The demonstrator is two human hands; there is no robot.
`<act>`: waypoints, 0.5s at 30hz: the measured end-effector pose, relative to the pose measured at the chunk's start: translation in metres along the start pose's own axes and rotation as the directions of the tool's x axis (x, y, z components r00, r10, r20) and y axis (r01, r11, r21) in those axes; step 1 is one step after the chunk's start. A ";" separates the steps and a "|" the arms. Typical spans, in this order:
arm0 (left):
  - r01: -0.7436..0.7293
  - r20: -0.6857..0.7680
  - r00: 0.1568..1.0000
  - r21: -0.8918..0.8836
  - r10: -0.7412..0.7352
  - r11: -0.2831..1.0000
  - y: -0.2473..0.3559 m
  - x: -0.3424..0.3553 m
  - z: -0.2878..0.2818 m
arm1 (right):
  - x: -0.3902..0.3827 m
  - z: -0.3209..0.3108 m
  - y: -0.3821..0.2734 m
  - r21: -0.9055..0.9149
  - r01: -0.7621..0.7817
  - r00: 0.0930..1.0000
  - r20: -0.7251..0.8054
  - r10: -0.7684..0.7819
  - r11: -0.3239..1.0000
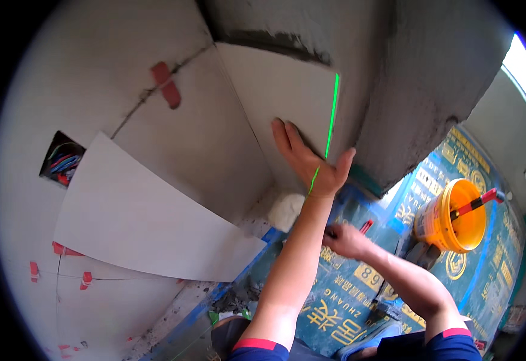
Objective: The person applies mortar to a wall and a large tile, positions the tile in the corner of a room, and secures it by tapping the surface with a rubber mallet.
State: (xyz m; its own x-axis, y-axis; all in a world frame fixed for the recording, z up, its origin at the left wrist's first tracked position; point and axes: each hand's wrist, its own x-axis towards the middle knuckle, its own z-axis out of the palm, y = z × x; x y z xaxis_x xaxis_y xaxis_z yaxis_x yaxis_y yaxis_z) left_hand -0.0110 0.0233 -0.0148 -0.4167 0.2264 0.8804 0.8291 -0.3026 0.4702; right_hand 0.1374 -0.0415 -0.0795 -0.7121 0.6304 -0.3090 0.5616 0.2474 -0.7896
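My left hand [312, 163] lies with fingers stretched against a narrow pale wall tile [275, 81], near the tile's lower right edge. A green laser line [333, 111] runs down that edge and bends across my left wrist. Lower down, my right hand [346, 242] is closed beside my left forearm, above the floor. Something dark shows at its fingers, too little to name. Just behind it a small red piece [366, 227] sticks up. A whitish lump [286, 212] sits at the wall's foot, partly behind my left forearm.
A large loose-edged tile [136, 216] stands at the left wall, beside a box of wires [63, 159]. Red tile clips [166, 84] sit in the joints. On the printed floor sheet [335, 313] stands an orange bucket [437, 219] with a red-and-black handle [476, 203]. A grey column [419, 96] juts out.
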 end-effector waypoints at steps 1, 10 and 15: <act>-0.010 -0.029 1.000 -0.001 0.010 1.000 -0.002 0.002 -0.002 | -0.013 -0.006 -0.013 -0.123 -0.061 0.997 0.043 0.067 0.991; 0.230 -0.072 0.964 -0.259 -0.256 0.938 0.000 0.001 -0.004 | -0.176 -0.122 -0.066 -0.128 -0.565 0.822 -0.007 0.569 0.815; 0.553 -0.190 0.521 -0.668 -0.832 0.498 -0.013 -0.007 0.009 | -0.198 -0.124 -0.116 -0.043 -0.304 0.950 -0.085 0.300 0.952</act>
State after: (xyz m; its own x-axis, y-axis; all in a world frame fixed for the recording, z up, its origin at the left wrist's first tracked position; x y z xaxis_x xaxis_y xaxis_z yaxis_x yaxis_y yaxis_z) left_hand -0.0151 0.0342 -0.0276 -0.9778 0.1943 0.0789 -0.0664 -0.6437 0.7624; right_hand 0.2660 -0.1035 0.1390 -0.4723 0.7355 -0.4858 0.7692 0.0749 -0.6346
